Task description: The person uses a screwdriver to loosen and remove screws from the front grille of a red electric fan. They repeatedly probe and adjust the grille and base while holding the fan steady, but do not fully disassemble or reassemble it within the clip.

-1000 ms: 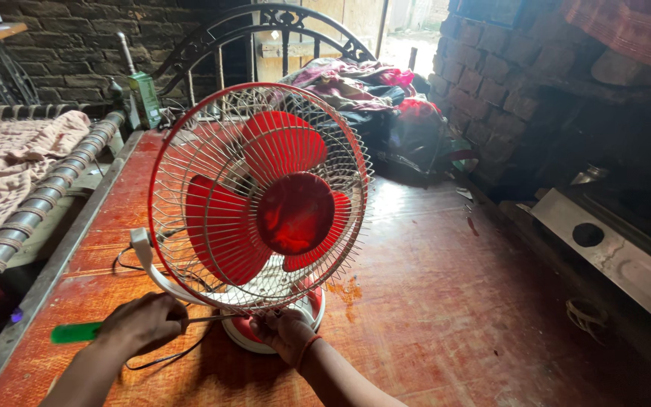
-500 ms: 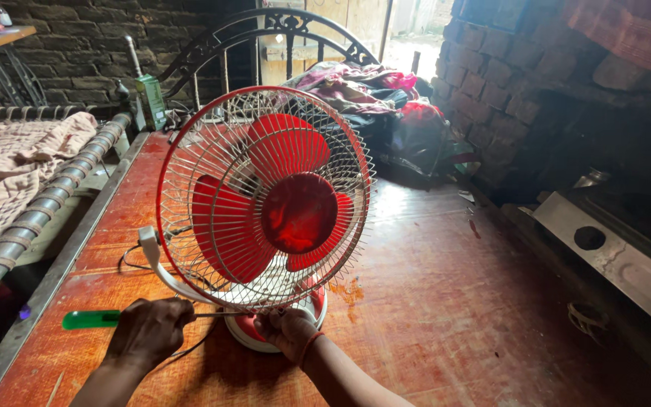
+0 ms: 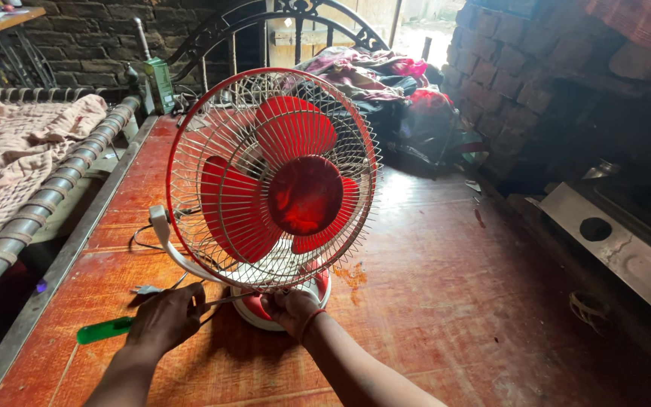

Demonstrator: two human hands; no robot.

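Head view, only cam: table fan [image 3: 273, 192] w/ red blades and pale wire guard stands upright on its round base [image 3: 284, 301] near front edge of the red-brown wooden table [image 3: 446, 301], guard facing the person, prob so the lower rim is in reach. Left hand [image 3: 166, 320] fingers curled shut around a green-handled screwdriver [image 3: 105, 330], handle sticking out left, thin shaft running right toward the guard's bottom edge; tip contact too small to tell. Right hand [image 3: 291, 309] at the base front, fingers bent and pinched at the guard's lower rim, looks like steadying it vs the tool push. Fan cord [image 3: 145, 252] trails left on table. Rolled bedding [image 3: 24, 151] far left, clothes pile [image 3: 386, 83] behind, brick wall [image 3: 521, 68] right.
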